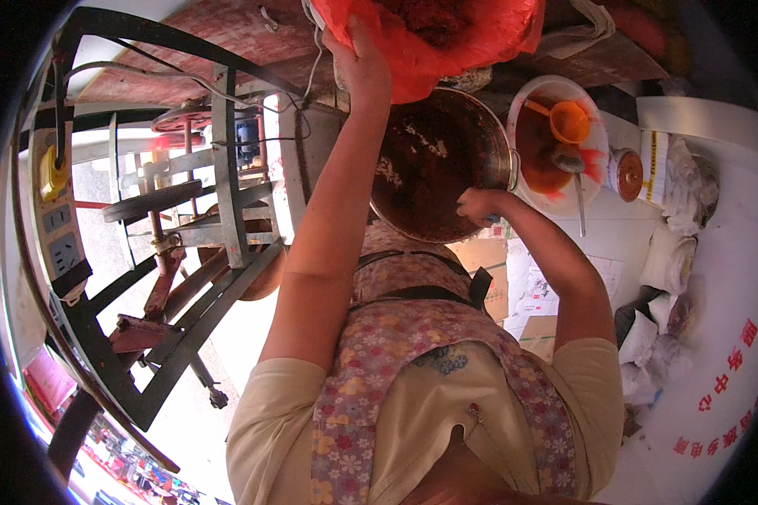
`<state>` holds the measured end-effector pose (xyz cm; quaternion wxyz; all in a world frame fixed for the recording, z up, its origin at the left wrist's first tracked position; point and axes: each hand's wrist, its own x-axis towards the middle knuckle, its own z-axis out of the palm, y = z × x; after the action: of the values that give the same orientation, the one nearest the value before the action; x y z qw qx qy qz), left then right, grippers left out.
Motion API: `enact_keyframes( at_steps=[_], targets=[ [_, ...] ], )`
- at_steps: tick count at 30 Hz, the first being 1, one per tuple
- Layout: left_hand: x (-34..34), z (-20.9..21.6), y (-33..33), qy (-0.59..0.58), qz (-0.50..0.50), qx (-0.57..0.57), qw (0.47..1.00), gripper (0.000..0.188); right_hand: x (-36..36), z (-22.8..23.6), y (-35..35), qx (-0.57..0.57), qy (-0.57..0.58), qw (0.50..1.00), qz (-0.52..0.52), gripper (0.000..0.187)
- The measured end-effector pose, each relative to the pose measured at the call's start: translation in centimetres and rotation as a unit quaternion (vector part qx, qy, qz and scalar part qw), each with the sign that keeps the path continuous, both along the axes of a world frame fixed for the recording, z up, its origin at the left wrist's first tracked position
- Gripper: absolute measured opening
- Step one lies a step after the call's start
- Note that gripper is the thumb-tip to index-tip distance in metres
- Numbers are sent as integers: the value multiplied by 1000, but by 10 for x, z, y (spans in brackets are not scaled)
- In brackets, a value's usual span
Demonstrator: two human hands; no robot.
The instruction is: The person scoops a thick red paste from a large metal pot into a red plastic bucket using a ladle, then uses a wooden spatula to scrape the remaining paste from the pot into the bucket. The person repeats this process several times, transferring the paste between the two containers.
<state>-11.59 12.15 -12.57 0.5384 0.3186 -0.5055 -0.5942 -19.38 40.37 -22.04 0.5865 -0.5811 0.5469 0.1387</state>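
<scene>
My left hand (360, 69) grips the edge of a red plastic bag (501, 40) at the top of the view. Inside the bag lies a dark red, crumbly mass (434, 18). Just nearer to me stands a large round metal pot (512, 168), whose inside is coated with dark reddish-brown stuff and some pale patches. My right hand (482, 205) is closed at the pot's near right rim. A bit of blue shows by its fingers, but what it holds is mostly hidden.
Right of the pot, a white basin (595, 109) holds red liquid, an orange plastic ladle (569, 122) and a metal spoon (579, 189). A brown-topped container (628, 175) stands beside it. Leftward rises a black metal frame (227, 160) with a pulley wheel (153, 200) and power sockets (61, 240).
</scene>
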Motion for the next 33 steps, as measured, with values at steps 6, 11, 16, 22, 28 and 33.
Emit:
enact_keyframes(
  at_steps=[6, 11, 16, 22, 28, 33],
  targets=[
    [1, 5, 1, -45, 6, 39, 998, 64, -18, 43, 27, 95, -68, 983, -141, 28],
    [4, 14, 5, -41, -5, 61, 997, 66, -32, 96, 65, 195, -141, 925, -295, 47],
    [4, 14, 3, -76, 14, 86, 993, 67, 16, 155, 118, 307, -323, 584, -678, 45],
    [0, 6, -3, 5, 2, 73, 997, 62, 29, 245, 129, 112, -424, 571, -694, 45],
    [0, 8, -1, -20, 30, 60, 998, 56, 36, 230, 87, -286, -211, 718, -599, 53],
    [-3, 3, -2, -41, 31, 77, 996, 55, 11, 117, -36, -531, 125, 662, -513, 48]
  ],
)
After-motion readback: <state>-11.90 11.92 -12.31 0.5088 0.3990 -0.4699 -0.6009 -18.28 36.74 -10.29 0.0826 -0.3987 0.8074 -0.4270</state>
